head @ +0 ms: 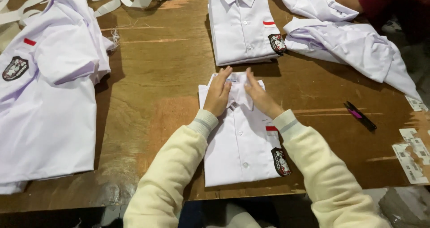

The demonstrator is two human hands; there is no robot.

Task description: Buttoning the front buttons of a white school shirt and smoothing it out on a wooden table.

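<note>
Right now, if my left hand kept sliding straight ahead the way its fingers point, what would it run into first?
Probably the stack of folded white shirts just beyond. The left hand rests on the collar of the folded shirt, with only a short strip of bare wooden table between.

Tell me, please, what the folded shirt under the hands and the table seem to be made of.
Folded shirt: thin woven cloth, matte white; it creases softly. Its badge looks embroidered or printed. Table: likely plywood or board, brown, worn; streaky grain, scuffed pale patches.
</note>
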